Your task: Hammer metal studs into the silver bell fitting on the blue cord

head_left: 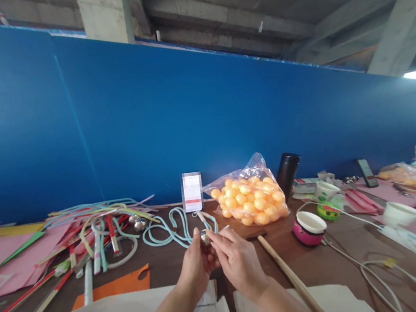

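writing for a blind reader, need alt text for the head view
A left hand holds a shiny silver ball, the right hand close against it, over a brown table. Beyond are pale-blue cords, a plastic bag of orange balls and a blue partition.

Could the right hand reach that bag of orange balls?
Probably yes: the bag lies just beyond the right hand, with nothing tall between, though that hand is busy at a small silvery object.

The left hand (195, 263) holds one small, shiny silver object (204, 237), and the right hand (241, 262) touches it; behind lies a transparent plastic bag (257, 164) with round orange balls (249, 206).
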The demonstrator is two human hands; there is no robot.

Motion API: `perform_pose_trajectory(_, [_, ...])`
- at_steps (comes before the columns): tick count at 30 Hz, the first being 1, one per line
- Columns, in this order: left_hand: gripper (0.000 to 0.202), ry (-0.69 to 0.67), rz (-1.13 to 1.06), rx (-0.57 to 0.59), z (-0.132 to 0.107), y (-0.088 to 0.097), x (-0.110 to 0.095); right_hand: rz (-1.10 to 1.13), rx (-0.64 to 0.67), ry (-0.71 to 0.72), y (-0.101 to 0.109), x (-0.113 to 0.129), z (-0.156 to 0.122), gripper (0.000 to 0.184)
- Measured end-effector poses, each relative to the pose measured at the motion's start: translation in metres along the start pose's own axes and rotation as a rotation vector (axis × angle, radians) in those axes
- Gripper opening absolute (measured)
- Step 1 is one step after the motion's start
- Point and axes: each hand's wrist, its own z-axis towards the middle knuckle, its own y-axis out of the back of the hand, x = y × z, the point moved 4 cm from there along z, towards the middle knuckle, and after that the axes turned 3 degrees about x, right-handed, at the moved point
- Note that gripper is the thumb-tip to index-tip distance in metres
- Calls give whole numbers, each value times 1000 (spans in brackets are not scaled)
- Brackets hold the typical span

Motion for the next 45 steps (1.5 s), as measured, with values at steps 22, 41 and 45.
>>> perform_pose_trajectory(22, [46,-35,40,-42,-2,0,-1,28,9,33,-5,-1,-2,42])
perform_pose_trajectory(41, [35,-11,-47,-30,3,4,0,22,-7,44,-6,2,-4,50])
perform_pose_trajectory(45, [32,2,-68,31,1,0,-1,92,-87,36,-5,0,-7,46])
